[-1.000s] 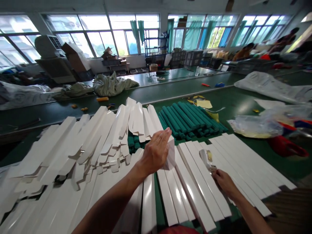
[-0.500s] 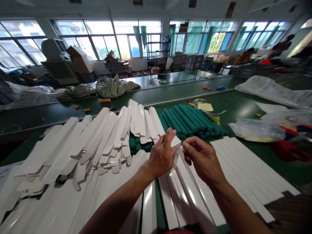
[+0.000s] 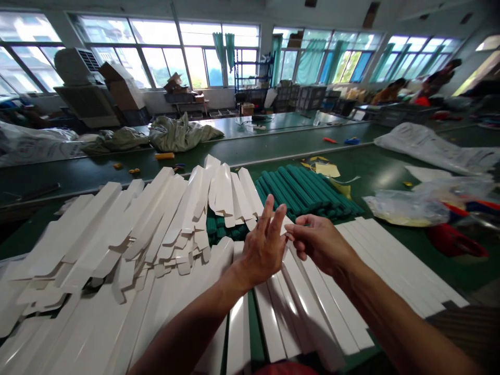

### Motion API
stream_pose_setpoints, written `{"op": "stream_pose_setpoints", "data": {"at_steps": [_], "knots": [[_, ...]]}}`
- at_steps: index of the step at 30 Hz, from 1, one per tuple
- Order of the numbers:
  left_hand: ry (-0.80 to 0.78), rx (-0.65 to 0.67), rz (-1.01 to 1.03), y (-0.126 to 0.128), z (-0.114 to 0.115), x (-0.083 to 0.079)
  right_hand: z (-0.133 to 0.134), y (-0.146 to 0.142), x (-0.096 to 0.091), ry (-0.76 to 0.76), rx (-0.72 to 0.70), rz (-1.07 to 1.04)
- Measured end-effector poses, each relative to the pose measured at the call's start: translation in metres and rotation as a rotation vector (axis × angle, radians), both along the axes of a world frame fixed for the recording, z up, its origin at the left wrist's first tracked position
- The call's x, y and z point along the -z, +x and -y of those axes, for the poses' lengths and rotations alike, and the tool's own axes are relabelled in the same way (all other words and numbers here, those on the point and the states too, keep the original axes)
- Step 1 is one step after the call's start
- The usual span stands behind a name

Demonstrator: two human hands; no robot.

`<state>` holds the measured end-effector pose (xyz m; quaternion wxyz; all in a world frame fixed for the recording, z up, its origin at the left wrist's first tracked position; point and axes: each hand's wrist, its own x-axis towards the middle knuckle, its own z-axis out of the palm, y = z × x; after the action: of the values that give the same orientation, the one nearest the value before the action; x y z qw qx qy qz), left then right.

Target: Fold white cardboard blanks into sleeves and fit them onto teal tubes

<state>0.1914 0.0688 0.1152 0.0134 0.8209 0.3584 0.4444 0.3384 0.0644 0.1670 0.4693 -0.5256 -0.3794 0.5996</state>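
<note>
A white box point(image 3: 285, 221), mostly hidden, shows its end between a worker's two hands above a row of white boxes point(image 3: 318, 294). The left hand point(image 3: 265, 247) lies against it, two fingers raised apart, its grip out of sight. The right hand point(image 3: 320, 242) narrows thumb and forefinger at the box's end; whether they pinch anything cannot be told. Green rods point(image 3: 304, 192) lie just beyond, white cartons point(image 3: 152, 208) at left, on a green counter point(image 3: 378, 169).
</note>
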Motion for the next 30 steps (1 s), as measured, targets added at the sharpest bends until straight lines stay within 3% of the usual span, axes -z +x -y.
{"op": "stream_pose_setpoints", "data": {"at_steps": [3,7,12,15,17,20,23,26,30], "knots": [[-0.043,0.032,-0.038,-0.005,-0.001,-0.002,-0.005,0.005,-0.002,-0.032,-0.067,-0.01],[-0.143,0.122,-0.066,-0.016,-0.004,-0.006,-0.005,0.005,0.019,0.161,0.001,0.12],[-0.246,0.172,-0.036,-0.029,-0.006,-0.007,-0.004,-0.006,0.086,0.509,0.208,0.727],[-0.267,0.155,-0.009,-0.032,-0.006,-0.005,-0.007,-0.013,0.135,0.816,0.215,1.05],[-0.282,0.168,-0.013,-0.033,-0.007,-0.006,-0.009,-0.015,0.159,0.919,0.201,1.158],[-0.296,0.176,0.01,-0.037,-0.011,-0.006,-0.008,-0.013,0.168,0.84,0.123,1.271],[-0.378,-0.01,0.087,-0.048,-0.012,0.007,0.001,-0.005,0.157,0.636,-0.074,1.383],[-0.681,-0.348,-0.034,-0.063,0.005,0.043,0.02,0.005,0.159,0.418,-0.295,1.452],[-0.906,-0.456,-0.204,-0.071,0.06,0.109,0.041,0.007,0.192,0.23,-0.52,1.515]]}}
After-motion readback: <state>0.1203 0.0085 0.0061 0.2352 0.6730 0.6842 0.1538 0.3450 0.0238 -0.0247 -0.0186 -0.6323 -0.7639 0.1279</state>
